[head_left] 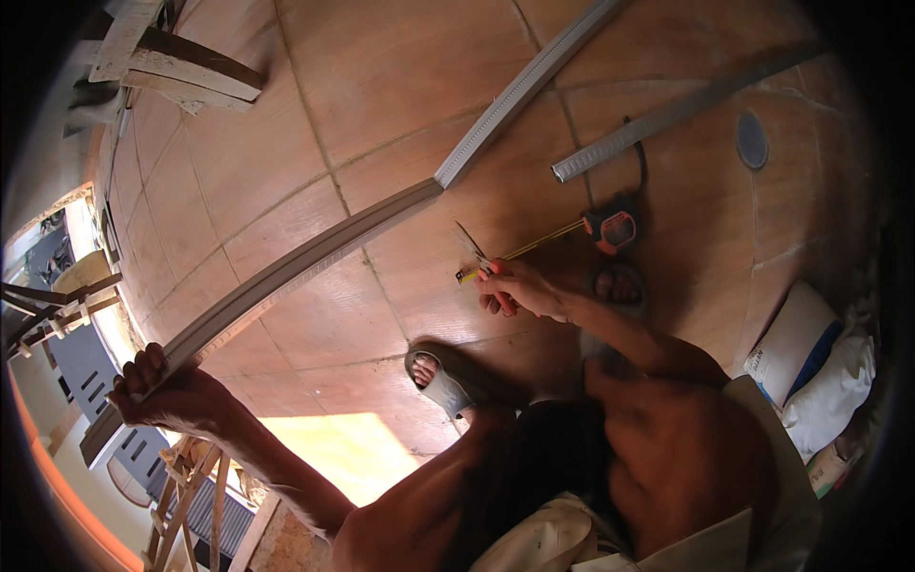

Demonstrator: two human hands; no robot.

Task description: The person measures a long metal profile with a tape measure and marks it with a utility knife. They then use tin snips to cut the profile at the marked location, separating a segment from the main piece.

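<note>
My left hand (164, 393) is closed around the near end of a long grey metal channel (305, 267), raised at the left. The channel bends at a sharp angle near the middle of the view, and its far part (524, 93) runs up to the right. In my right hand (519, 289) is a pair of snips (471, 242) with orange-red handles, the blades pointing up and left, short of the bend. Beside that hand lies an orange and black tape measure (613, 227), its yellow blade drawn out along the floor to my fingers.
A second metal channel (667, 116) lies on the tiled floor (286, 114) at the upper right. White sacks (796, 343) stand at the right, and a wooden trestle piece (191, 71) at the upper left. Wooden framing (181, 496) is at lower left. My sandalled feet are below the channel.
</note>
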